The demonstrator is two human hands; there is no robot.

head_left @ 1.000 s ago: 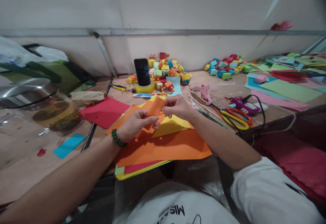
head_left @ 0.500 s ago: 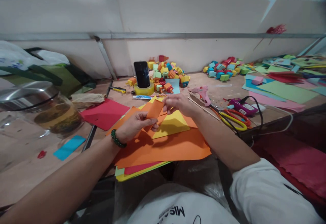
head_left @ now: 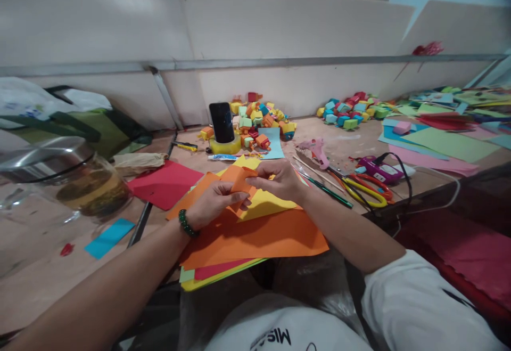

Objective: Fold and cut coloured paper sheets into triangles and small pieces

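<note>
A small orange paper strip [head_left: 241,180] is held between my two hands. My left hand [head_left: 217,202], with a green bead bracelet at the wrist, pinches its lower left part between thumb and fingers. My right hand [head_left: 277,178] grips its upper right end, where the paper looks bent over. Beneath both hands lies a stack of coloured sheets, with a large orange sheet [head_left: 255,239] spread across it and a yellow sheet [head_left: 271,204] on that. Red, yellow and green sheet edges stick out at the stack's near side.
A phone [head_left: 222,122] leans upright in a tape roll [head_left: 225,146], by a pile of paper cubes [head_left: 255,116]. To the right lie a pink glue gun [head_left: 317,151], scissors [head_left: 367,191] and a dark green pen [head_left: 331,193]. A glass jar [head_left: 88,191] stands at left.
My right hand has closed on the strip's upper end, which now bends over. The dark green pen shows beside my right forearm. The view has tilted slightly up.
</note>
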